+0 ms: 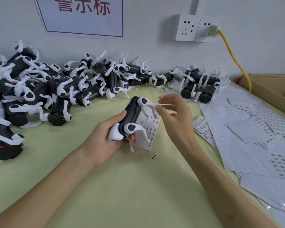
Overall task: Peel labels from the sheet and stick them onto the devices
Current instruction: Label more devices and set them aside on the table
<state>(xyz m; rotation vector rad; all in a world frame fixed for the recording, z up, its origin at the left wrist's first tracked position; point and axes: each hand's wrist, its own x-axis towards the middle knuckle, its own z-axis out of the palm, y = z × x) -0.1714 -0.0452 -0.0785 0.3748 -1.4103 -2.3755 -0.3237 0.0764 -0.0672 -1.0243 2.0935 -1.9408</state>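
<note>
Head view: held device [132, 112] partly hides label sheet [148, 131].

Even, soft, bright light; wide-angle edge bending, slight blur throughout.

The left grip [105, 142] holds a black-and-white device [132, 116] above the desk [122, 186], over a label sheet [148, 129]. The right grip [174, 116], fingers loosely spread, touches the device's white leg. A loose label [154, 156] lies on the desk near the sheet. Devices [39, 89] are piled along the left and back. Sheets [237, 129] lie at the right, beside a box [270, 89].
</note>
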